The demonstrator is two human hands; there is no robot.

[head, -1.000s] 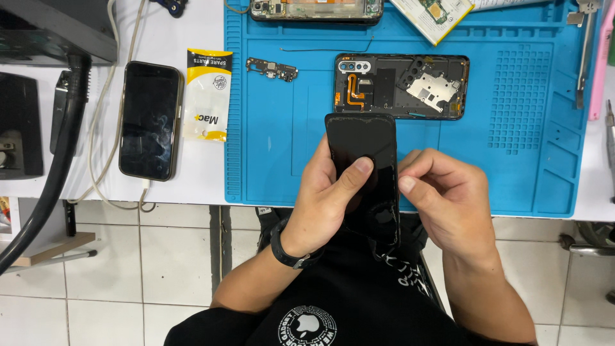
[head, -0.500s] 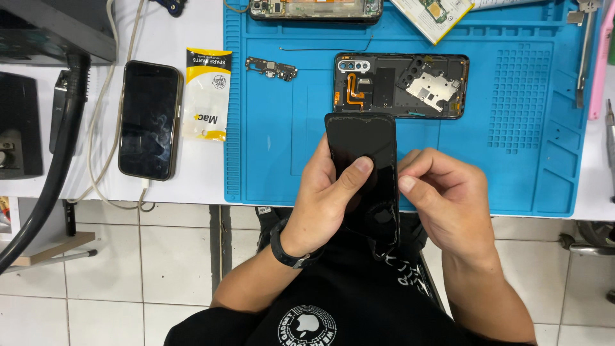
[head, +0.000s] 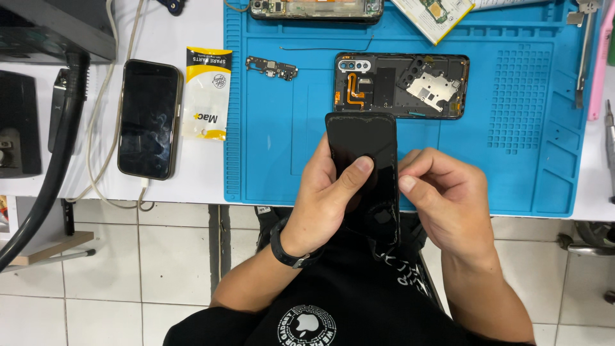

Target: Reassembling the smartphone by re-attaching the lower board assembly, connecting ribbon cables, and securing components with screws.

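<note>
I hold a black phone screen panel (head: 364, 144) upright over the near edge of the blue work mat (head: 282, 147). My left hand (head: 323, 198) grips its left side, thumb pressed flat on the glass. My right hand (head: 448, 198) pinches the panel's right edge with thumb and forefinger. Behind the panel on the mat lies an opened phone body (head: 402, 85) with an orange flex cable and a metal shield showing.
A small circuit board (head: 271, 66) and a thin wire lie on the mat. Another opened phone (head: 317, 8) and a battery (head: 434, 11) sit at the far edge. A dark phone on a cable (head: 149, 118) and a yellow-white packet (head: 207, 93) lie left; tools (head: 584, 51) right.
</note>
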